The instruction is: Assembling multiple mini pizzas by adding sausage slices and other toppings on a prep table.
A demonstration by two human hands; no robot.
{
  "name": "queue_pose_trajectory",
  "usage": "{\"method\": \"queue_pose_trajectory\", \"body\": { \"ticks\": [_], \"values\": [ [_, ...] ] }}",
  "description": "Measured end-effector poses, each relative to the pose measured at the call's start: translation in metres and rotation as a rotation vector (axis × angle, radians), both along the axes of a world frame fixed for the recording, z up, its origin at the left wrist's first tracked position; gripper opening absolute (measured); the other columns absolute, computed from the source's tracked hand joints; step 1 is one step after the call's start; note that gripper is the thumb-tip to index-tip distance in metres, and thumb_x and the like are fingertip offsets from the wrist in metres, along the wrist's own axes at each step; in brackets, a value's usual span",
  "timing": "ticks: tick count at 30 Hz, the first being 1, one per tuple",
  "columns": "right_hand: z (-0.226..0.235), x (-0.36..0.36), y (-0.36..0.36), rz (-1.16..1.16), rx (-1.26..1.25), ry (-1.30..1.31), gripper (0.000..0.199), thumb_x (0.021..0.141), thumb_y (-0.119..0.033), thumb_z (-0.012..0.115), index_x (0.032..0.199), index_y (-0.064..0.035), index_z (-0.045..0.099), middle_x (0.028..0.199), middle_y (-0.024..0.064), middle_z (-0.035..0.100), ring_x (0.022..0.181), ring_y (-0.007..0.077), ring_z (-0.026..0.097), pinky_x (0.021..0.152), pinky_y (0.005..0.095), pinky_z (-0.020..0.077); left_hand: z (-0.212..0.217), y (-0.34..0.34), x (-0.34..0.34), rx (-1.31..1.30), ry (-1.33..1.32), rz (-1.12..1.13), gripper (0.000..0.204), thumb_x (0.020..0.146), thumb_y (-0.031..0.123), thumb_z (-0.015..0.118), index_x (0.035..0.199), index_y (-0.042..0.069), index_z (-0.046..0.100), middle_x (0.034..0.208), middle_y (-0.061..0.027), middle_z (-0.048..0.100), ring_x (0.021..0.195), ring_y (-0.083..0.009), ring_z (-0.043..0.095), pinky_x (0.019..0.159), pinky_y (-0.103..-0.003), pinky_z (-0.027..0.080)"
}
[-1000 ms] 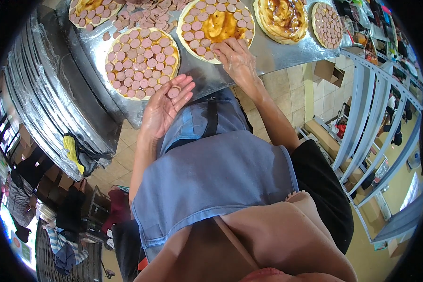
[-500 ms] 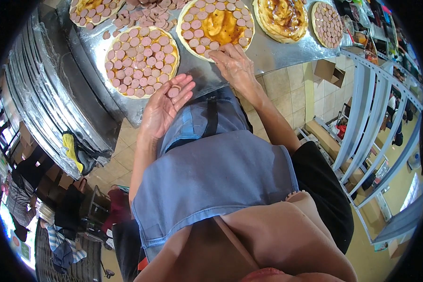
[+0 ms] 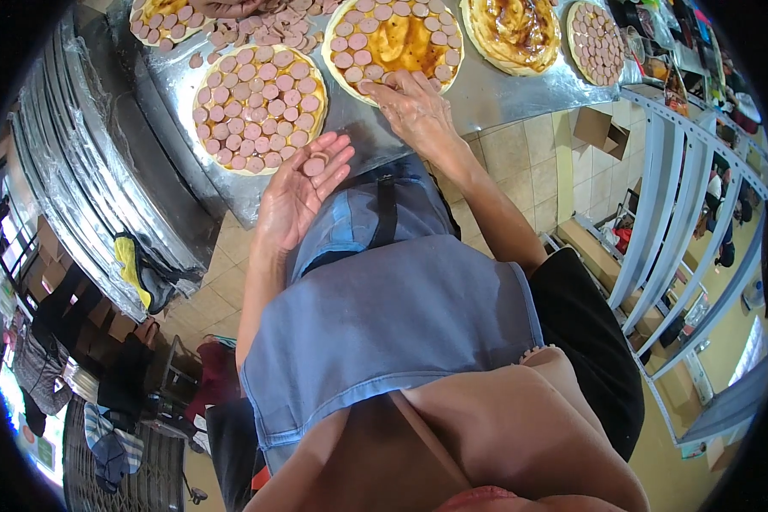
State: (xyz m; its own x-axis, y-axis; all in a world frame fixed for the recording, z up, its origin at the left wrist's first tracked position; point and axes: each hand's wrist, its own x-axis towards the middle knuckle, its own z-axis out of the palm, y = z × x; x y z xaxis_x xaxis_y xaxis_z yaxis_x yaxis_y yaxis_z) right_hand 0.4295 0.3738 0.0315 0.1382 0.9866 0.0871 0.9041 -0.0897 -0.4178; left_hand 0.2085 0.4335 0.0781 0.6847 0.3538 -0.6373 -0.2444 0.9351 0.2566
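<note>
My left hand [image 3: 299,188] lies palm up with its fingers stretched out, and a few sausage slices [image 3: 315,165] rest on it. It is just below a round dough base [image 3: 260,111] covered with sausage slices. My right hand [image 3: 414,111] reaches over the near rim of a second sauced base [image 3: 405,47], fingers bent down and together. What its fingertips pinch, if anything, is hidden. Sausage slices ring that second base, while sauce shows in its middle.
Loose sausage slices [image 3: 273,32] are heaped at the back of the metal table [image 3: 495,102], where another person's hand [image 3: 230,7] reaches in. Sauced dough bases [image 3: 514,34] are stacked to the right, beside another topped base [image 3: 595,44]. Plastic-wrapped metal sheets [image 3: 85,171] stand left.
My right hand has shifted slightly left along the near rim of the second base. Another person's hand has come in over the slice heap. My left hand stays nearly still.
</note>
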Motion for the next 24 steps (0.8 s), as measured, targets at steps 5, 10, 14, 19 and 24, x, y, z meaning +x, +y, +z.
{"method": "queue_pose_trajectory", "body": {
  "ticks": [5, 10, 14, 19, 24],
  "values": [
    [0.039, -0.018, 0.000, -0.020, 0.052, 0.356, 0.019, 0.084, -0.014, 0.063, 0.102, -0.0142, 0.069, 0.090, 0.0044, 0.060, 0.086, 0.0231, 0.059, 0.073, 0.0354, 0.0510, -0.003, 0.001, 0.004, -0.032, -0.031, 0.021, 0.048, 0.100, 0.029, 0.037, 0.130, -0.008, 0.040, 0.132, -0.0230, 0.048, 0.126, -0.0311, 0.047, 0.105, -0.038, 0.042],
    [0.057, -0.050, -0.011, 0.152, 0.086, 0.502, 0.022, 0.083, -0.017, 0.065, 0.105, -0.0145, 0.067, 0.098, 0.0024, 0.060, 0.091, 0.0241, 0.059, 0.079, 0.0349, 0.0506, -0.016, -0.002, 0.002, -0.048, -0.138, 0.001, 0.049, 0.100, 0.034, 0.040, 0.128, -0.006, 0.043, 0.120, -0.0165, 0.056, 0.108, -0.0228, 0.058, 0.096, -0.036, 0.047],
    [0.049, -0.052, -0.017, 0.159, 0.012, 0.470, 0.018, 0.082, -0.015, 0.065, 0.099, -0.0106, 0.062, 0.102, 0.0013, 0.058, 0.093, 0.0241, 0.059, 0.081, 0.0346, 0.0500, -0.017, -0.007, 0.008, -0.054, -0.041, -0.003, 0.048, 0.100, 0.034, 0.042, 0.126, -0.005, 0.045, 0.117, -0.0134, 0.058, 0.101, -0.0196, 0.059, 0.093, -0.034, 0.048],
    [0.044, -0.041, -0.022, 0.124, -0.001, 0.581, 0.013, 0.083, -0.011, 0.063, 0.095, -0.0090, 0.060, 0.099, 0.0038, 0.061, 0.092, 0.0240, 0.060, 0.079, 0.0358, 0.0504, -0.016, -0.009, 0.014, -0.052, -0.038, -0.025, 0.036, 0.099, 0.024, 0.044, 0.120, -0.006, 0.047, 0.112, -0.0158, 0.058, 0.103, -0.0218, 0.060, 0.093, -0.034, 0.051],
    [0.043, -0.024, -0.026, 0.044, -0.098, 0.794, 0.013, 0.084, -0.011, 0.062, 0.096, -0.0075, 0.061, 0.094, 0.0060, 0.063, 0.087, 0.0262, 0.062, 0.075, 0.0367, 0.0506, -0.010, -0.013, 0.028, 0.047, 0.031, -0.095, 0.041, 0.099, 0.022, 0.047, 0.128, -0.007, 0.044, 0.118, -0.0150, 0.058, 0.111, -0.0214, 0.058, 0.099, -0.032, 0.047]
  ]
}}
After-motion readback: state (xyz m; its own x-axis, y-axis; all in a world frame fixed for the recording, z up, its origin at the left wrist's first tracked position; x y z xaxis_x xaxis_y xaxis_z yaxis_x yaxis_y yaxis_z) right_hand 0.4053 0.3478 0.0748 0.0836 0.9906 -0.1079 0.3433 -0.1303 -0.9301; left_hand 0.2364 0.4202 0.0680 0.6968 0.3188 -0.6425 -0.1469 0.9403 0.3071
